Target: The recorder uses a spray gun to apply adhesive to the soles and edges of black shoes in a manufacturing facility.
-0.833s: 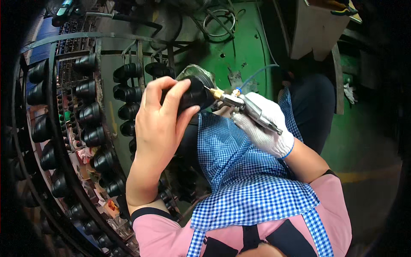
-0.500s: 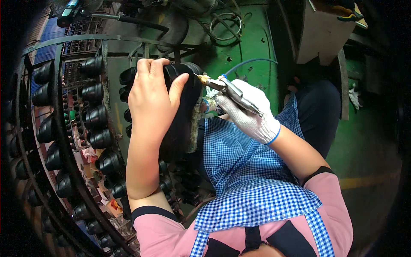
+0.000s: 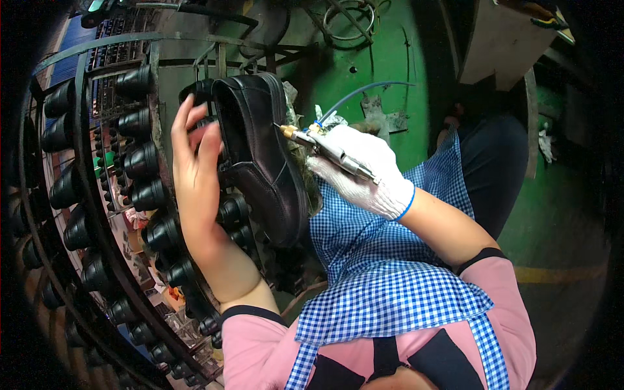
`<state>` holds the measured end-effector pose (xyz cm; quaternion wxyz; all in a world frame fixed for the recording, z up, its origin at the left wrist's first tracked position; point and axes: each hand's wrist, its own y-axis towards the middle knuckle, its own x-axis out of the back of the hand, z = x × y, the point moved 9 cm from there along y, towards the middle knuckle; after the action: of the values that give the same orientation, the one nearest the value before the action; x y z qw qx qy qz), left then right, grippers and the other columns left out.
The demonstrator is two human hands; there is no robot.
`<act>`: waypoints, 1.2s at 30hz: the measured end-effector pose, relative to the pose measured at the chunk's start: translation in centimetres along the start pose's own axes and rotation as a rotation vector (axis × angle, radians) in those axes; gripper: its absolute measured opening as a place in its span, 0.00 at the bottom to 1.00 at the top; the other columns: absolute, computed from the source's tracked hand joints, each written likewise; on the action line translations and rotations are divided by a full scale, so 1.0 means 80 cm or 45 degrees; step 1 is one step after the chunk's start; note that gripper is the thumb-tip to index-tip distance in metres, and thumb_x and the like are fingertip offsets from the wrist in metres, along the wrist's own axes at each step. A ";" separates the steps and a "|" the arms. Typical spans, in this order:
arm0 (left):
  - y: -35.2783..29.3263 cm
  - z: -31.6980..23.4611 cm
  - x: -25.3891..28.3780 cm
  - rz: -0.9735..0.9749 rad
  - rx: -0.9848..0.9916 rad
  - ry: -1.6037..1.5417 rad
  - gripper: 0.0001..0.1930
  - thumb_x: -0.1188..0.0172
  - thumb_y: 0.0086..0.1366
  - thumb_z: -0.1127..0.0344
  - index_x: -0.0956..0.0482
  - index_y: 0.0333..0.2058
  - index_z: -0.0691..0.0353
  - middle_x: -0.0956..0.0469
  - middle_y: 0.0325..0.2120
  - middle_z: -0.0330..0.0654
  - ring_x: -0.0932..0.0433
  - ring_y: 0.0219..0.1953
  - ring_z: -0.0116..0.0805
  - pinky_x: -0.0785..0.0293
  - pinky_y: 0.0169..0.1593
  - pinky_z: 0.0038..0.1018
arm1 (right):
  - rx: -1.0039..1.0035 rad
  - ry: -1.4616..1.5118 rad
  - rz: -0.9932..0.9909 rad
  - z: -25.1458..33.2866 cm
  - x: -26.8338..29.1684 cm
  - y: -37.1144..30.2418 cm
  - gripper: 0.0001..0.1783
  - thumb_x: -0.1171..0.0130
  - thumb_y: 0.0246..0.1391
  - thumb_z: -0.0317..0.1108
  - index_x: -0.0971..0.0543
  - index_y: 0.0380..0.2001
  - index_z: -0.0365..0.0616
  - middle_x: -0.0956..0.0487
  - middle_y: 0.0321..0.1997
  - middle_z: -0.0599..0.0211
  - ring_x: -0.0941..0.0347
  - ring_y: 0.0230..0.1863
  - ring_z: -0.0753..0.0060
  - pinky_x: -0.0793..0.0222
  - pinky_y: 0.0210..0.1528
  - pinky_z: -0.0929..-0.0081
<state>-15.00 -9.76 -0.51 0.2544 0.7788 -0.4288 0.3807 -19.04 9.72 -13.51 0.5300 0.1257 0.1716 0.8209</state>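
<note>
A black leather slip-on shoe (image 3: pixel 276 166) lies in front of me with its opening to the left and its toe toward me. My left hand (image 3: pixel 197 146), bare, is just left of the opening, fingers apart and slightly bent, holding nothing. Whether its thumb touches the collar I cannot tell. In a white knitted glove, my right hand (image 3: pixel 367 166) grips a small metal spray gun (image 3: pixel 338 155). The gun's brass nozzle points at the shoe's right side, close to the leather. A thin blue hose (image 3: pixel 364 93) runs from it to the upper right. What bears the shoe is mostly hidden.
Metal racks (image 3: pixel 91 214) with rows of black shoes (image 3: pixel 142 160) fill the left side. Coiled hose or cable (image 3: pixel 351 29) lies at the far side of the green floor (image 3: pixel 390 58). A pale cabinet or box (image 3: pixel 504 49) stands at the far right.
My left hand has come off the shoe and moved left and down. The shoe now shows its side and opening. The spray gun has shifted a little left and down with my right hand.
</note>
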 end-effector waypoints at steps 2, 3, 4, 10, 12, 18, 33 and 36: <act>-0.043 0.029 0.021 0.012 0.048 -0.032 0.32 0.46 0.75 0.47 0.39 0.70 0.57 0.29 0.54 0.39 0.28 0.52 0.32 0.27 0.52 0.30 | -0.007 0.008 0.104 0.004 -0.006 -0.005 0.15 0.34 0.57 0.46 0.17 0.45 0.52 0.22 0.31 0.65 0.22 0.30 0.59 0.26 0.30 0.65; -0.068 0.047 0.026 -0.037 0.135 -0.073 0.31 0.48 0.76 0.47 0.39 0.69 0.58 0.29 0.52 0.40 0.28 0.51 0.31 0.27 0.53 0.29 | -0.014 0.017 0.111 0.007 -0.004 -0.008 0.15 0.34 0.57 0.46 0.17 0.45 0.52 0.22 0.31 0.65 0.22 0.30 0.59 0.26 0.30 0.65; -0.092 0.063 0.023 -0.011 0.191 -0.124 0.32 0.48 0.75 0.47 0.39 0.69 0.58 0.29 0.51 0.40 0.28 0.51 0.31 0.27 0.52 0.30 | -0.024 -0.028 0.168 0.008 -0.006 -0.013 0.16 0.35 0.58 0.47 0.17 0.45 0.53 0.23 0.31 0.65 0.22 0.30 0.60 0.26 0.30 0.66; -0.180 0.085 -0.002 0.025 0.317 -0.414 0.28 0.46 0.75 0.59 0.39 0.68 0.64 0.30 0.49 0.44 0.28 0.51 0.34 0.28 0.56 0.31 | -0.041 -0.206 0.336 0.014 -0.003 -0.031 0.16 0.36 0.58 0.48 0.17 0.44 0.53 0.23 0.32 0.66 0.22 0.29 0.62 0.26 0.30 0.67; -0.190 0.077 -0.001 -0.013 0.340 -0.420 0.28 0.44 0.73 0.64 0.39 0.68 0.64 0.30 0.49 0.44 0.28 0.51 0.33 0.28 0.57 0.30 | -0.068 -0.176 0.367 0.018 0.001 -0.033 0.12 0.33 0.55 0.44 0.19 0.37 0.50 0.23 0.30 0.65 0.22 0.28 0.59 0.26 0.30 0.67; -0.198 0.062 -0.001 0.041 0.266 -0.214 0.28 0.42 0.59 0.86 0.28 0.58 0.64 0.31 0.50 0.44 0.24 0.50 0.33 0.24 0.56 0.29 | -0.192 -0.186 0.574 0.019 0.006 -0.062 0.11 0.32 0.54 0.42 0.20 0.32 0.48 0.23 0.26 0.63 0.23 0.26 0.57 0.26 0.29 0.67; -0.153 -0.056 -0.051 0.279 -0.526 0.545 0.21 0.23 0.44 0.74 0.19 0.38 0.59 0.27 0.36 0.42 0.23 0.41 0.43 0.26 0.45 0.35 | -0.081 -0.151 0.507 0.043 0.083 -0.079 0.15 0.29 0.50 0.42 0.18 0.36 0.45 0.21 0.31 0.63 0.22 0.29 0.58 0.25 0.30 0.68; -0.146 -0.083 -0.064 0.275 -0.729 0.669 0.24 0.25 0.49 0.68 0.16 0.47 0.50 0.23 0.40 0.38 0.25 0.48 0.44 0.28 0.52 0.40 | -0.109 -0.226 0.547 0.045 0.090 -0.078 0.16 0.29 0.48 0.42 0.18 0.37 0.45 0.21 0.32 0.62 0.21 0.29 0.56 0.24 0.31 0.67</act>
<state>-9.15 3.30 -1.61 0.5205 0.5030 -0.5174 0.4566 -15.42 19.19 -12.66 0.3608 0.2084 0.0589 0.9072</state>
